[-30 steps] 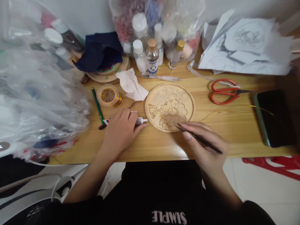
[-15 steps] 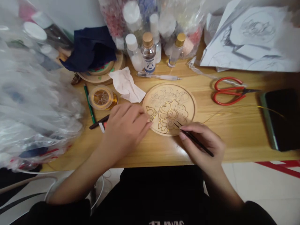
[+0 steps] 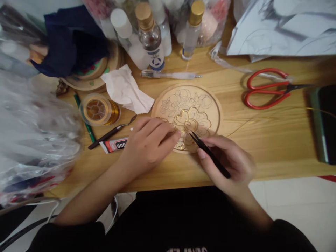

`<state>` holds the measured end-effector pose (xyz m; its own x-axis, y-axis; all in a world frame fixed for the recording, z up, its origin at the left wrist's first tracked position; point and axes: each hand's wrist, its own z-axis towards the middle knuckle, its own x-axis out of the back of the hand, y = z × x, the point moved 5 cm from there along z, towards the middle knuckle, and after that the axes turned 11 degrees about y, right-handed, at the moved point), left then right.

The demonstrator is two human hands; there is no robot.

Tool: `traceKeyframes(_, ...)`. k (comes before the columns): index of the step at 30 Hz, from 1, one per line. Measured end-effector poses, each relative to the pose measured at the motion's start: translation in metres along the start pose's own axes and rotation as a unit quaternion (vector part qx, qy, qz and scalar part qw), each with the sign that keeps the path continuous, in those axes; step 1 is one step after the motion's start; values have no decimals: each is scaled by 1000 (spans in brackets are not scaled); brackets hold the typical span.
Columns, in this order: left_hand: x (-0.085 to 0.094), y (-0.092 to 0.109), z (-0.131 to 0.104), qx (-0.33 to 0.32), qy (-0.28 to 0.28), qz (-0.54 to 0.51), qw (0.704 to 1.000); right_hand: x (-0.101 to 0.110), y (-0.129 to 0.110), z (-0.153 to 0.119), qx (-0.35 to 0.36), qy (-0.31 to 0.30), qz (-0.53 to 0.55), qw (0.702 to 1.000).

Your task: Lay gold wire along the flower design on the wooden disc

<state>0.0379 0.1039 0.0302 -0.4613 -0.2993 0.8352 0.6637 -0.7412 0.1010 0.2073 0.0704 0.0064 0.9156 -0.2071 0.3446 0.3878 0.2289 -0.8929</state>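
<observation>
A round wooden disc [image 3: 212, 105] bears a pencilled floral drawing and gold wire outlines of a flower. Black tweezers [image 3: 211, 155] are pinched in my right hand [image 3: 231, 161], their tips over the flower just below its centre. My left hand [image 3: 152, 143] rests palm down on the disc's left edge, fingers bent together; whatever lies beneath its fingertips is hidden. A thin gold wire [image 3: 241, 125] runs rightward from near my right hand. Beside my left hand lie a glue tube [image 3: 114, 145] and a dark-handled tool [image 3: 109, 133].
Left are a gold wire spool [image 3: 98, 110], green pencil [image 3: 85, 120], tissue [image 3: 127, 89] and plastic bags [image 3: 34, 136]. Behind stand bottles [image 3: 152, 45] and a pen [image 3: 172, 75]. Right are red scissors [image 3: 267, 94], a phone [image 3: 325, 126] and papers [image 3: 283, 35].
The view has moved closer to the table. The tweezer tips have shifted slightly left and up over the flower. My left hand has slid a little rightward over the disc, and the glue tube shows more.
</observation>
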Motion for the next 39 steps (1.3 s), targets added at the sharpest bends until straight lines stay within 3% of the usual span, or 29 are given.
traceKeyframes(11,-10,3,14,8,-80,42,996,8,4,0,-15,36,-1,999)
traceKeyframes(18,-15,5,25,3,-152,48,987,12,1,0,-60,32,6,998)
traceKeyframes(23,-18,5,33,13,-197,48,979,16,2,2,-9,27,12,1000)
traceKeyframes(28,-22,6,45,12,-237,40,971,17,4,2,-7,29,25,999)
traceKeyframes(35,-22,12,55,-34,-273,48,960,20,1,0,-71,34,24,997)
traceKeyframes(39,-21,15,57,-67,-274,71,957,20,0,-1,-65,32,28,997)
